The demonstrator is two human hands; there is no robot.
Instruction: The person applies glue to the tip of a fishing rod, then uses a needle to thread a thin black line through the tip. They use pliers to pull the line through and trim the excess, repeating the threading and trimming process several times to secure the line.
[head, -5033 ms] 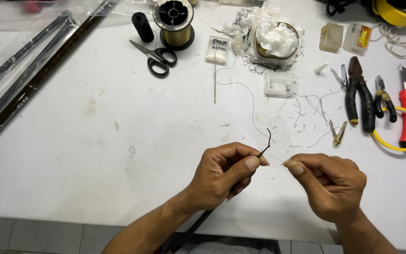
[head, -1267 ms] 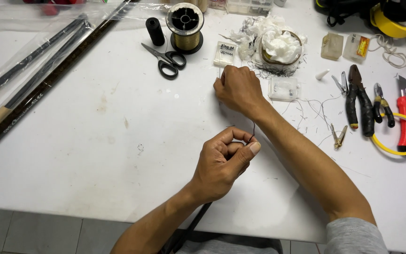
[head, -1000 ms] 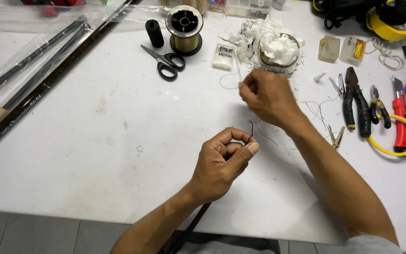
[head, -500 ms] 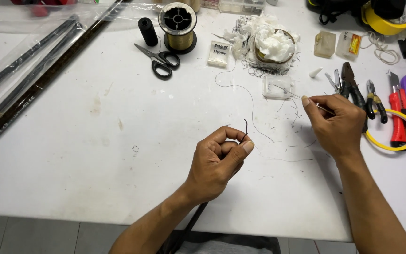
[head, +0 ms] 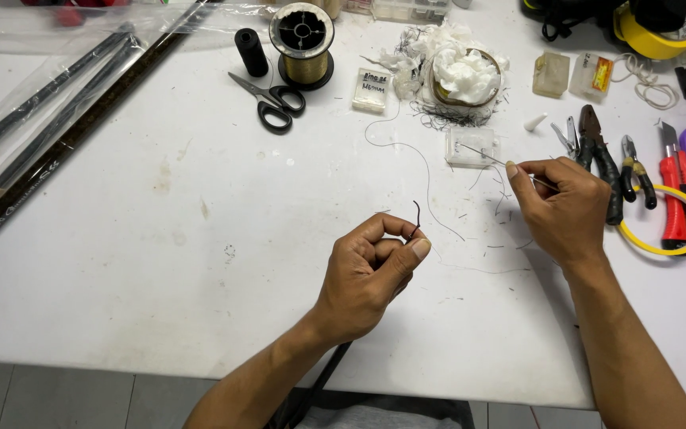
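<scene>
**Kid:** Hook, is that the little dark bent thing in your hand?

**Me:** Yes. My left hand pinches it between thumb and first finger, and the curved end sticks up above my fingertips. My other fingers are curled in tight. That hand hangs over the white table, near the front edge.

**Kid:** What is your right hand doing?

**Me:** My right hand is off to the side, well apart from the left one. Thumb and first finger are pressed together on a thin needle. Its tip points up and left, toward a small clear box.

**Kid:** I see a line on the table.

**Me:** That is a thin thread. It lies in a loose curve between my two hands. I cannot tell where its ends go.

**Kid:** What else is there?

**Me:** Black scissors lie at the back, next to a gold spool and a small black spool. A heap of white fluff sits behind the clear box. Pliers lie just past my right hand, beside a yellow ring and a red knife. Long dark rods lie slanted on the left, partly in clear plastic.
</scene>
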